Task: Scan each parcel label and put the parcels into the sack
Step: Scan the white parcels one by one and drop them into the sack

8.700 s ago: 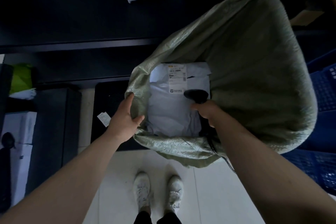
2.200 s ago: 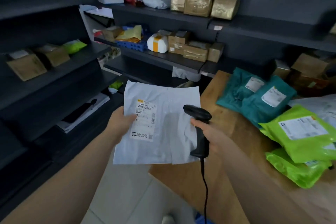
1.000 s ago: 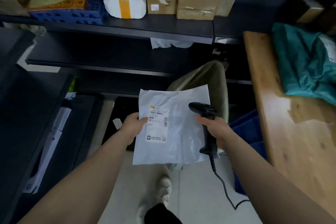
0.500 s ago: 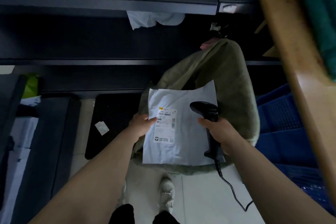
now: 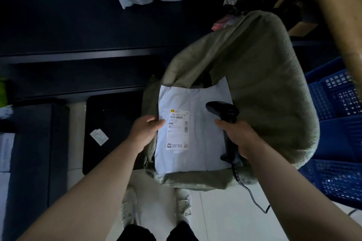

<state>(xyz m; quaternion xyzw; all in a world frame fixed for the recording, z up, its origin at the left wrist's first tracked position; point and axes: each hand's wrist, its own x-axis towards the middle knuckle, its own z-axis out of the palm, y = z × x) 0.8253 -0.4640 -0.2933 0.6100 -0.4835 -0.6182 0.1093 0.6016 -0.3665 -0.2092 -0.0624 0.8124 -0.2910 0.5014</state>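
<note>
My left hand pinches the left edge of the white parcel, thumb on top just beside the label, fingers curled beneath. My right hand is closed round the handle of the black scanner, its head lying over the parcel's right side; whether this hand also holds the parcel, I cannot tell. The scanner cable trails down to the floor. The parcel lies flat, label up, over the open mouth of the green woven sack. The sack stands on the floor between dark shelving and blue crates. My white shoes are just below it.
</note>
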